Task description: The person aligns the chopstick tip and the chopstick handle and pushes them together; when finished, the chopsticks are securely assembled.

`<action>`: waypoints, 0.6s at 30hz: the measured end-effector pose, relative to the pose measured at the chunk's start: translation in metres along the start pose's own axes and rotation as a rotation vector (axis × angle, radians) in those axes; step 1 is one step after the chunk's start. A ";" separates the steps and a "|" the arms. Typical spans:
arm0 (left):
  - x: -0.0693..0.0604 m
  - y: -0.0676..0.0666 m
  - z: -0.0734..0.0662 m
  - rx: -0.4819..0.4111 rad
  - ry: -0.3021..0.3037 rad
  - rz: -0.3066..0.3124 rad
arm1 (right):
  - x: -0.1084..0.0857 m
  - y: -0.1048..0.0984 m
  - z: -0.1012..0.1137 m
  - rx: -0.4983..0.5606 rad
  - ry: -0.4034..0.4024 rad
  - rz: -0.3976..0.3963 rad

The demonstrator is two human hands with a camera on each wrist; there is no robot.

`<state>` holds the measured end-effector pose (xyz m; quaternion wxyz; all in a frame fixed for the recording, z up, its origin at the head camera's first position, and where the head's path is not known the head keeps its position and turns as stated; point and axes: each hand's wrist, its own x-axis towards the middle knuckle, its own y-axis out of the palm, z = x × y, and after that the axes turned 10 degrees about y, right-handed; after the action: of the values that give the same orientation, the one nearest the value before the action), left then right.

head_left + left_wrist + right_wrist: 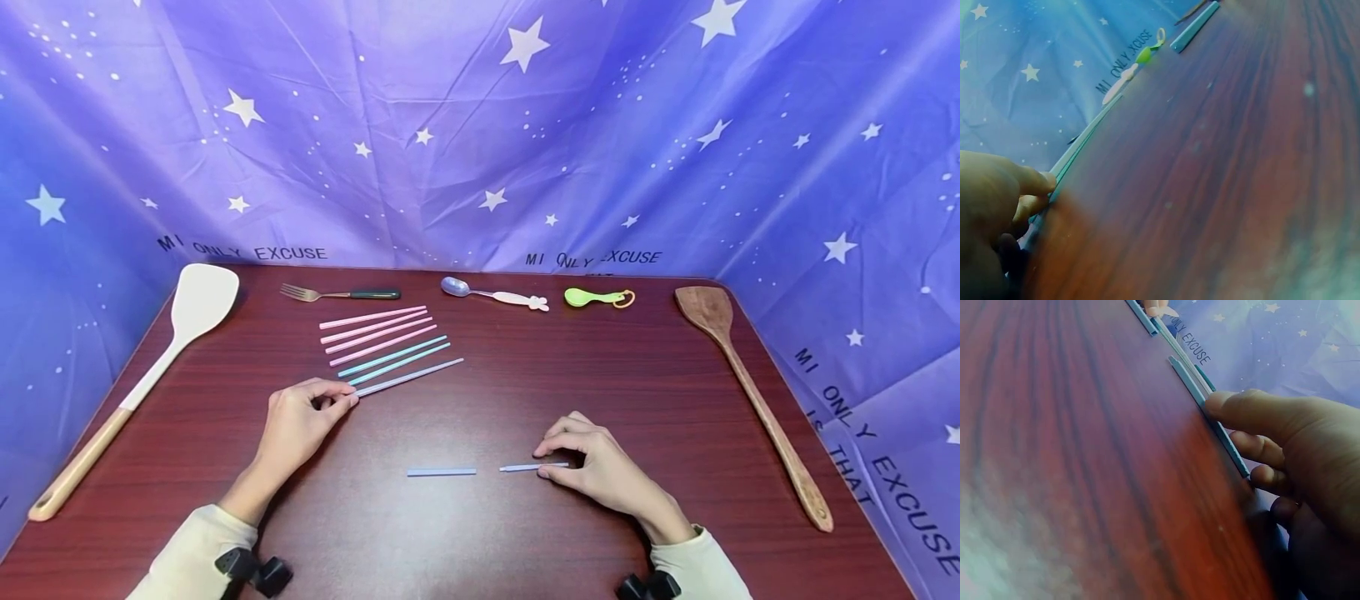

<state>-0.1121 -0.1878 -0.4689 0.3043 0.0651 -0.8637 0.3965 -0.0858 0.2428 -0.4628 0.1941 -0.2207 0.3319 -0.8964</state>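
Note:
My left hand pinches the near end of a pale blue chopstick, which lies slanted on the table beside two teal chopsticks. Between thumb and fingers, my right hand holds a short blue chopstick piece with a narrow tip pointing left; the right wrist view shows this piece at the thumb. A second short blue piece lies apart, a small gap left of that tip. Several pink chopsticks lie behind the teal ones.
A fork, a spoon with a pink handle and a green measuring spoon line the back. A white spatula lies at the left, a wooden spatula at the right. Starry curtains surround the table.

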 end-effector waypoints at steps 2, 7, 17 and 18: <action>0.000 0.000 0.001 0.006 0.005 -0.005 | 0.000 0.000 0.000 -0.002 -0.008 0.002; 0.000 -0.001 0.001 0.017 0.022 -0.007 | 0.001 0.001 0.000 0.004 -0.031 -0.002; 0.001 0.000 0.001 0.023 0.021 0.009 | 0.001 0.007 0.000 0.053 -0.063 -0.055; 0.001 0.001 0.001 0.024 0.019 0.011 | 0.001 0.007 0.001 0.056 -0.061 -0.057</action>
<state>-0.1137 -0.1882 -0.4692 0.3092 0.0602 -0.8564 0.4091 -0.0850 0.2371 -0.4669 0.1845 -0.2516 0.2944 -0.9033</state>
